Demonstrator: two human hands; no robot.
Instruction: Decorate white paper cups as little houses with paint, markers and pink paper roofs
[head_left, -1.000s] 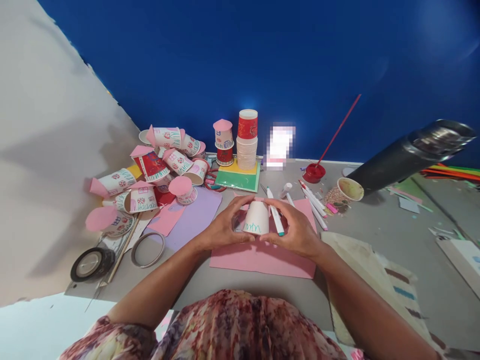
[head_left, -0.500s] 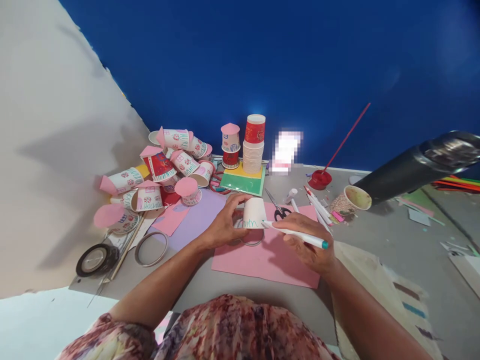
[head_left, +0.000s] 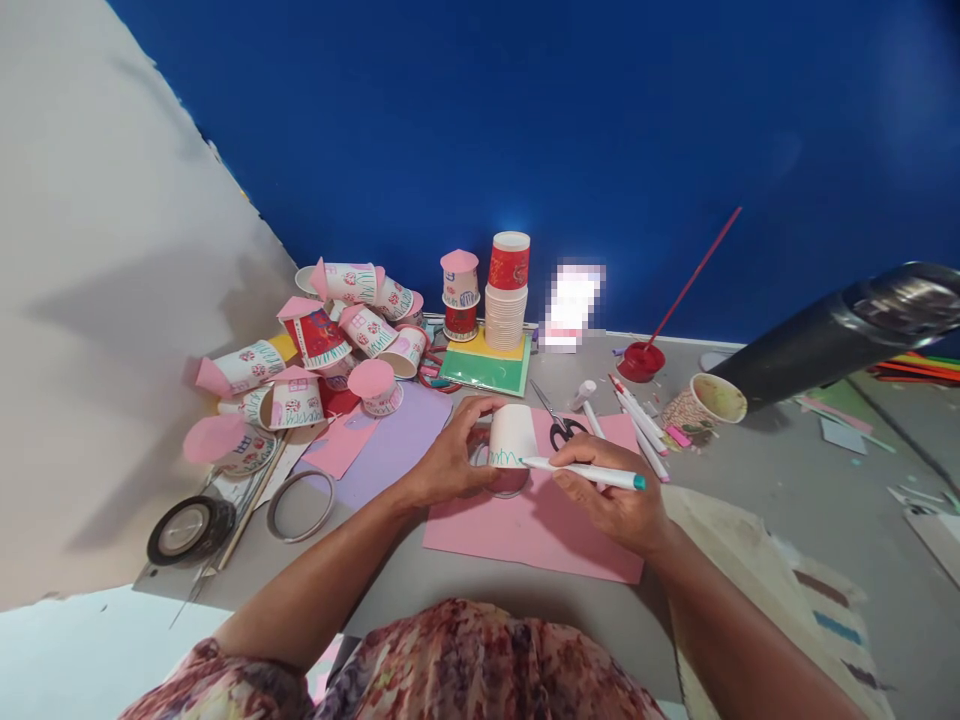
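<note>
Teal zigzags partly rim the white cup (head_left: 513, 436) (left hand (head_left: 448, 462) clamped on it); right hand (head_left: 611, 497) pinches the marker (head_left: 583, 470), much bare.

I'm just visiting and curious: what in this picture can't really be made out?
- Head view: a patch by the blue wall is blurred out.
- The cup shows only one side; the left hand covers its far side.
- The pen tip at the cup is too small to see; the right hand hides part of its barrel.
- The black tube is cut off by the right edge.
</note>
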